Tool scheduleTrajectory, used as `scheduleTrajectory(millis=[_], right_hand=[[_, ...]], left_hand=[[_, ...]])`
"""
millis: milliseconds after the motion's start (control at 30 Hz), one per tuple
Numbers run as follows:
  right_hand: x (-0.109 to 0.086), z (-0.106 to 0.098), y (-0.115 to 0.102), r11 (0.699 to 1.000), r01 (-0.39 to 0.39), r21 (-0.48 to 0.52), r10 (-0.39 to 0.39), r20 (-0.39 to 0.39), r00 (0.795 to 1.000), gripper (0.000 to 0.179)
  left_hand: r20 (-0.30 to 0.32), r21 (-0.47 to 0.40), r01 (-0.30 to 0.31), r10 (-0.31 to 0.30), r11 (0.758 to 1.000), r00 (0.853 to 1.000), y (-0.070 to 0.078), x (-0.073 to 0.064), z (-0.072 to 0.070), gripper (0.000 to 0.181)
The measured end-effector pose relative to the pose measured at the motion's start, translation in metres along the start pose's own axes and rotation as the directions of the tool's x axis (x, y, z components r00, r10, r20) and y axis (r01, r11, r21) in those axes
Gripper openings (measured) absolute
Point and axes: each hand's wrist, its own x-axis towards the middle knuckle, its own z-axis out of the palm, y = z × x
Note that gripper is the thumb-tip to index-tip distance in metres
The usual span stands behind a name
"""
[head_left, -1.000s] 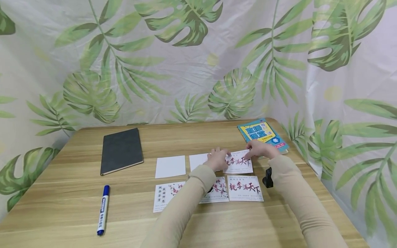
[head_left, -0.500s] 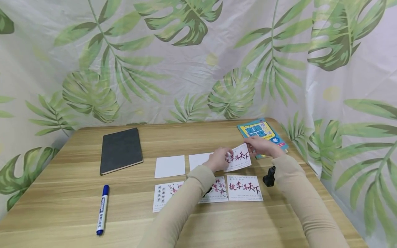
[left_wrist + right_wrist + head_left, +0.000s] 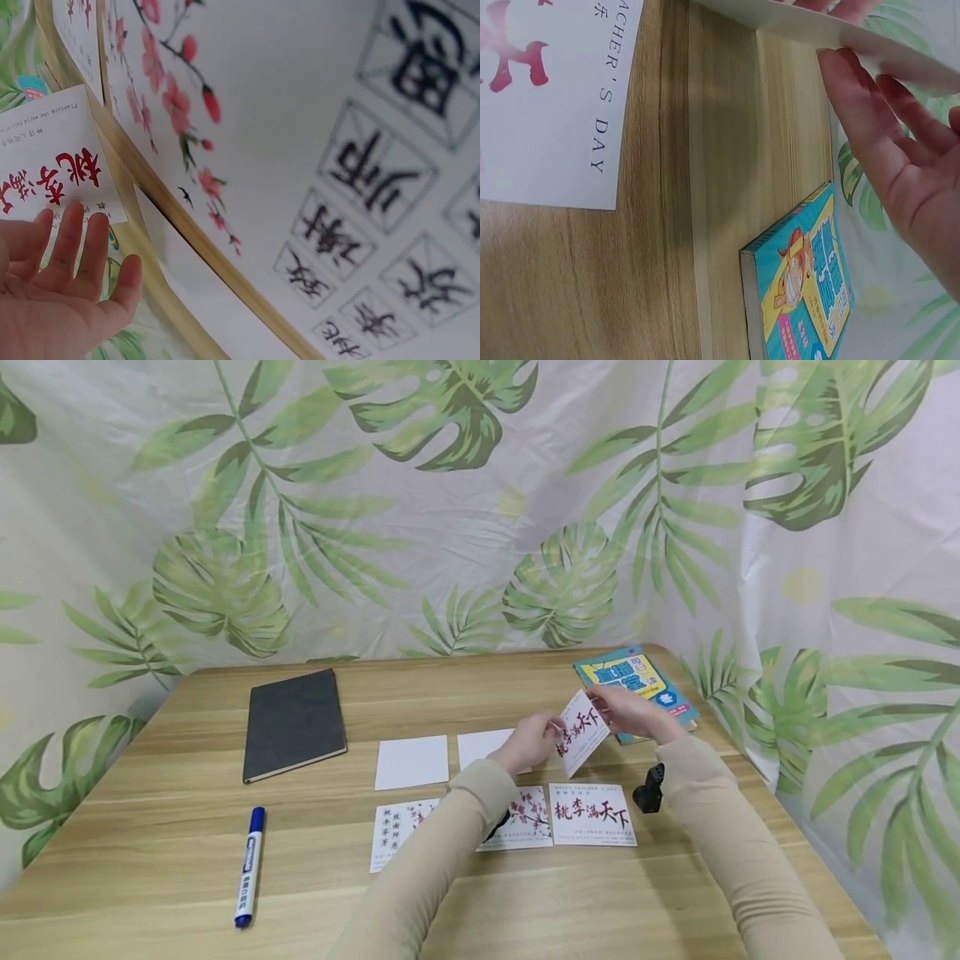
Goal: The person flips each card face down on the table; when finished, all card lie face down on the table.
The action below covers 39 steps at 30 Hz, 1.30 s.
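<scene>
A white card with red brush-style characters is raised off the table and tilted between both hands. My left hand holds it at its left edge; in the left wrist view its fingers overlap the printed face, and the thumb is hidden. At the upper right corner my right hand grips the same card, its fingers against the back in the right wrist view. A matching card lies flat just below. Two plain white cards rest to the left, one partly covered by the left hand.
Cards with pink blossoms lie partly beneath the left forearm. A blue-capped marker and a black notebook are on the left. A blue-yellow book lies at the back right, close behind the right hand.
The card with red characters has come up from lying flat and turned steeply, its right side rising. The right hand has lifted slightly with it; the left stays near the card's left edge.
</scene>
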Motion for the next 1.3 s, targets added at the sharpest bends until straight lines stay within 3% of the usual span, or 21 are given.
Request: scheduleTrajectory(millis=[100, 267, 367, 467, 567, 700, 833, 1067, 1200, 1300], right_hand=[[0.001, 0.002, -0.002, 1.0, 0.008, 0.001, -0.008, 0.032, 0.999, 0.047], [0.001, 0.005, -0.002, 0.999, 0.034, -0.012, -0.033, 0.077, 0.996, 0.045], [0.002, 0.006, 0.001, 0.996, 0.068, -0.06, -0.062, 0.101, 0.993, 0.041], [0.002, 0.008, 0.005, 0.989, 0.094, -0.116, -0.082, 0.105, 0.991, 0.039], [0.002, 0.011, 0.007, 0.982, 0.103, -0.159, -0.089, 0.092, 0.992, 0.041], [0.003, 0.015, 0.008, 0.974, 0.106, -0.2, -0.092, 0.078, 0.993, 0.041], [0.004, 0.018, 0.008, 0.966, 0.124, -0.227, -0.108, 0.08, 0.991, 0.042], [0.002, 0.022, 0.006, 0.94, 0.133, -0.314, -0.112, 0.083, 0.99, 0.044], [0.002, 0.024, 0.006, 0.922, 0.111, -0.372, -0.096, 0.058, 0.994, 0.043], [0.002, 0.025, 0.006, 0.905, 0.097, -0.415, -0.094, 0.026, 0.995, 0.041]], left_hand=[[-0.023, -0.033, -0.011, 0.01, 0.999, 1.0, 0.003, 0.0, -0.001, 0.027], [-0.04, -0.147, 0.018, -0.025, 0.989, 0.999, 0.005, 0.0, -0.003, 0.033], [-0.028, -0.266, 0.048, -0.057, 0.963, 0.998, 0.005, -0.001, -0.004, 0.043], [-0.001, -0.389, 0.076, -0.082, 0.918, 0.997, 0.004, -0.001, -0.003, 0.053], [0.012, -0.43, 0.1, -0.105, 0.897, 0.994, 0.003, -0.001, -0.003, 0.063], [0.018, -0.401, 0.141, -0.146, 0.905, 0.989, 0.002, -0.002, -0.005, 0.071], [0.015, -0.366, 0.176, -0.184, 0.914, 0.983, 0.001, -0.003, -0.009, 0.068], [-0.019, -0.382, 0.218, -0.243, 0.898, 0.97, 0.001, -0.003, -0.011, 0.061], [-0.058, -0.403, 0.228, -0.273, 0.886, 0.96, 0.001, -0.002, -0.008, 0.042], [-0.098, -0.361, 0.214, -0.265, 0.908, 0.959, 0.0, -0.002, -0.007, 0.026]])
